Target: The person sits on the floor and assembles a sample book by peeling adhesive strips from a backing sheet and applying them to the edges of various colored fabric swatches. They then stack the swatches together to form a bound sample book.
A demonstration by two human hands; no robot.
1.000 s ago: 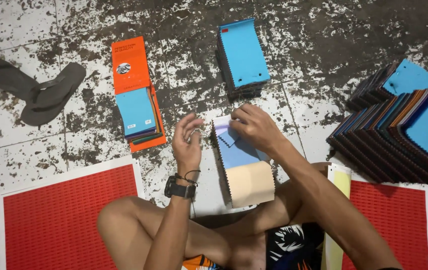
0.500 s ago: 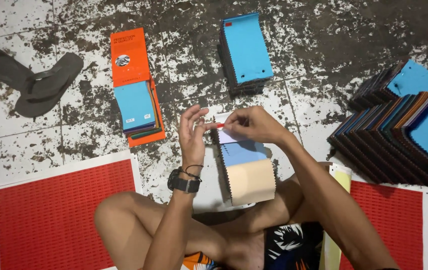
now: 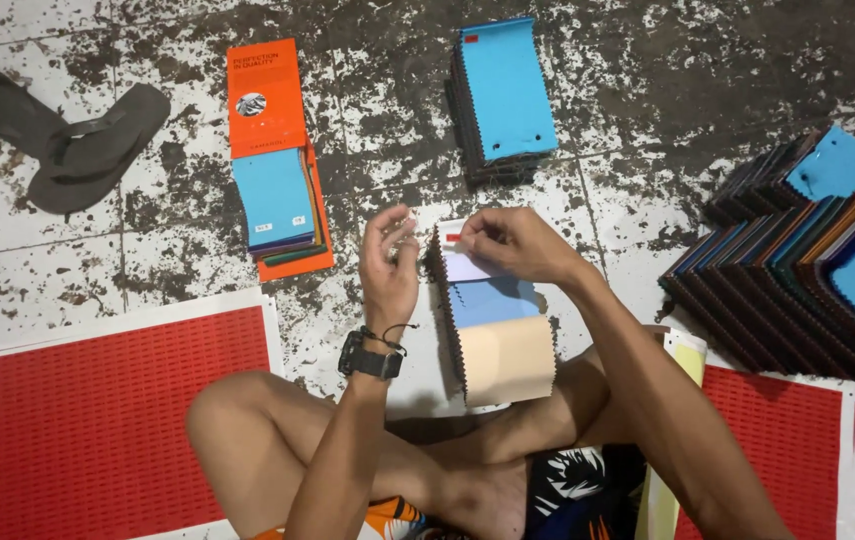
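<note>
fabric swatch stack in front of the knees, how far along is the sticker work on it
Done, it seems: the blue-topped swatch stack up front and the swatches in the orange sample folder look finished. In hand: the right hand presses a small red sticker onto the pale top swatch of the fanned stack, the left hand beside it. Left: likely the rows of dark-edged swatches on the right.

Floor workshop: fabric swatch stacks [image 3: 797, 270] on stained tiles [image 3: 647, 80]
</note>
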